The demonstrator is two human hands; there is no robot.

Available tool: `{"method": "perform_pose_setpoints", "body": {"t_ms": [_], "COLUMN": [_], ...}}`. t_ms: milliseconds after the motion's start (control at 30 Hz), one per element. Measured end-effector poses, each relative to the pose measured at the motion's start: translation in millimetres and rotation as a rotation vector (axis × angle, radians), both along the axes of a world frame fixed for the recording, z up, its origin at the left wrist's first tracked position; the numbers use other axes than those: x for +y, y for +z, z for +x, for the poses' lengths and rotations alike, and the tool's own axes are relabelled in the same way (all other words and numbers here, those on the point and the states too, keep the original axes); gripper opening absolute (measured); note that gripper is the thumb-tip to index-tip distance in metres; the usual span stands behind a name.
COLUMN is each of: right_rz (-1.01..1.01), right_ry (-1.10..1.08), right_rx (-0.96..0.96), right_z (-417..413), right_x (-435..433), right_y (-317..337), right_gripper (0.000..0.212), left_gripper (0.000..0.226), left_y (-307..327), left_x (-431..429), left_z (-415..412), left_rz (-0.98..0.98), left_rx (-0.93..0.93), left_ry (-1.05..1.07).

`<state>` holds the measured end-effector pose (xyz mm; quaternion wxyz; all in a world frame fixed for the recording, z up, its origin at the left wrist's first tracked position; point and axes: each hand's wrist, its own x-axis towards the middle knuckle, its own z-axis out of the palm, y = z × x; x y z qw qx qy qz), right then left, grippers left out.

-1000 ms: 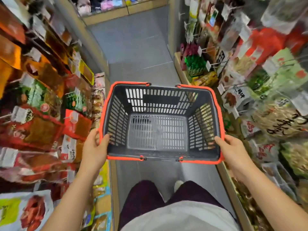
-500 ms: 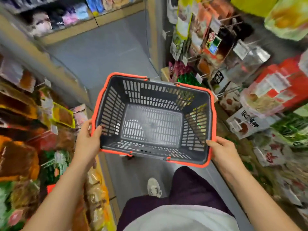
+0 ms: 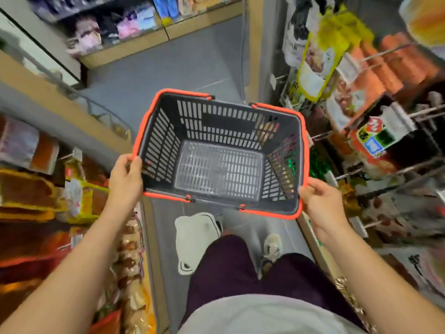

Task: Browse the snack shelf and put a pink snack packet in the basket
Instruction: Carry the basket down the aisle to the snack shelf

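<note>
The left hand point(image 3: 125, 182) is curled round the near left corner of the basket point(image 3: 228, 116), thumb laid over the orange rim and onto the inner wall, the other fingers hidden beneath it. The right hand point(image 3: 320, 203) is closed on the near right corner in the same way, thumb on top of the rim. With a grip at each corner the basket is held level and out in front of the body, its mouth turned upward – a hold that seems meant to leave the opening ready to receive a packet while the shelves are looked over. Both orange handles point(image 3: 277, 109) are folded down along the rim, so the opening is not barred.

Nothing is seen inside the basket; only its slotted grey floor shows between the two hands.

Just outside the left hand, shelves of yellow-edged packets point(image 3: 79, 201) are ranged, much blurred. Beyond the right hand, packets are hung on wire pegs point(image 3: 385, 51), a yellow-green pouch point(image 3: 317, 59) among them. Well ahead of both hands, across the grey floor point(image 3: 168, 63), pinkish packets point(image 3: 125, 27) are set on a far shelf – too blurred for it to be told whether they are snacks. By this judgement the pink snack packet is not yet chosen, and one hand must be freed before any can be taken.
</note>
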<state>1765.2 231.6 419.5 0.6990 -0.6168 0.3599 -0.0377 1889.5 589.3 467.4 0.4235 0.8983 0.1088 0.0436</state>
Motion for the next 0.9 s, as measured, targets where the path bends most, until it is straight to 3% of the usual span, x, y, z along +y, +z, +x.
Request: {"method": "perform_pose_setpoints", "body": {"t_ms": [200, 367, 467, 533, 600, 733, 833, 900], "right_rz": [-0.392, -0.486, -0.250, 0.013, 0.143, 0.164, 0.124, 0.150], "right_ry": [0.164, 0.204, 0.174, 0.049, -0.023, -0.048, -0.003, -0.011], "right_rx": [0.094, 0.165, 0.226, 0.245, 0.276, 0.385, 0.438, 0.468], "right_z": [107.5, 178.5, 222.7, 246.2, 266.8, 294.9, 311.8, 317.0], "right_x": [2.7, 4.1, 3.8, 2.8, 3.0, 7.5, 11.5, 14.7], "right_y": [-6.0, -24.9, -45.6, -61.5, -81.2, -137.1, -203.8, -259.6], "right_gripper": [0.021, 0.015, 0.009, 0.019, 0.027, 0.028, 0.023, 0.030], "left_gripper": [0.018, 0.031, 0.039, 0.037, 0.035, 0.041, 0.040, 0.040], "left_y": [-8.9, -34.4, -67.7, -94.0, -125.7, -196.5, -266.6, -323.4], "left_x": [0.2, 1.8, -0.9, -5.8, -9.4, -31.9, -47.9, -59.4], "left_z": [81.5, 173.1, 251.9, 307.8, 355.4, 415.9, 442.5, 454.4], "left_rz": [-0.201, -0.296, -0.237, -0.194, -0.136, -0.047, 0.037, 0.058], "left_rx": [0.092, 0.194, 0.293, 0.354, 0.406, 0.459, 0.414, 0.394], "left_ry": [0.077, 0.039, -0.065, -0.138, -0.191, -0.246, -0.274, -0.287]}}
